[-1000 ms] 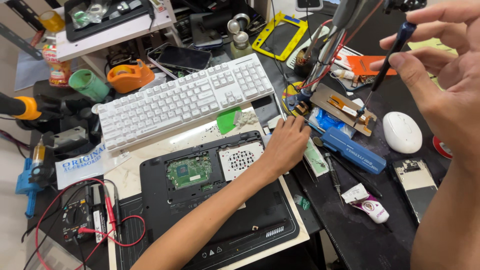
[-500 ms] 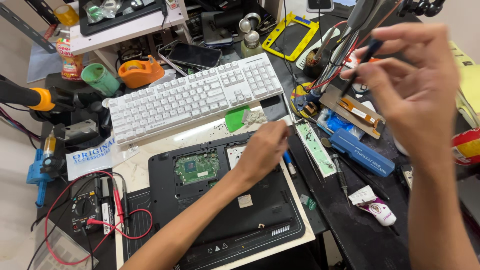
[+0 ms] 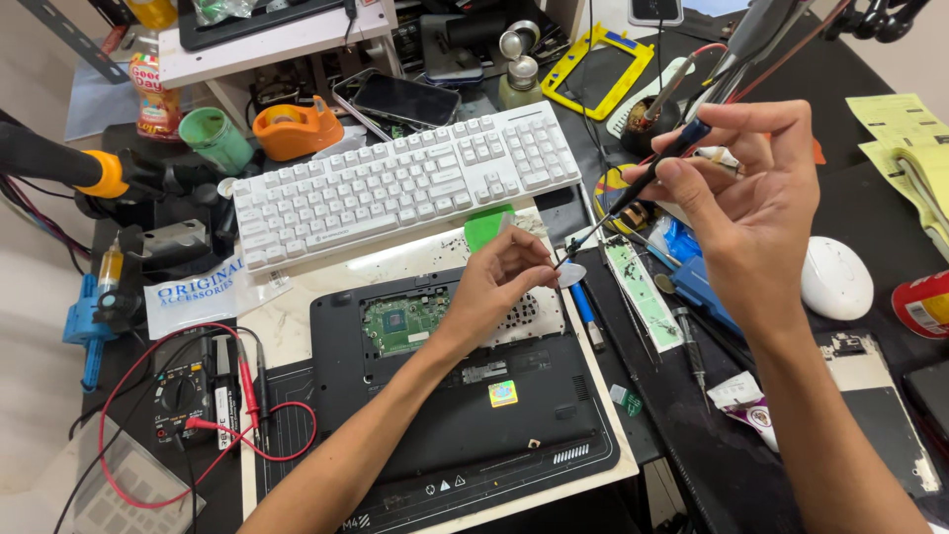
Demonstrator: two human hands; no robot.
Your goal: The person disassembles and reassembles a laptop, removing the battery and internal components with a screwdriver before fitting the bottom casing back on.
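Observation:
A black laptop (image 3: 465, 405) lies upside down on the bench, part of its base open over a green circuit board (image 3: 400, 321). My left hand (image 3: 499, 282) rests over its upper right corner and pinches a small pale plastic pick (image 3: 571, 276). My right hand (image 3: 756, 213) is raised above the bench and grips a slim black screwdriver (image 3: 647, 183) with a blue end. The tool slants down to the left, its tip close to the pick.
A white keyboard (image 3: 405, 183) lies behind the laptop. A multimeter (image 3: 188, 396) with red leads sits at the left, a white mouse (image 3: 835, 277) at the right. Tape dispenser (image 3: 297, 129), green cup (image 3: 217, 138), phone (image 3: 405, 99), yellow frame (image 3: 593, 59) and small parts crowd the bench.
My right hand has come down and left with the screwdriver, bringing its tip toward my left hand. My left hand now lifts a pale pick at the laptop's corner.

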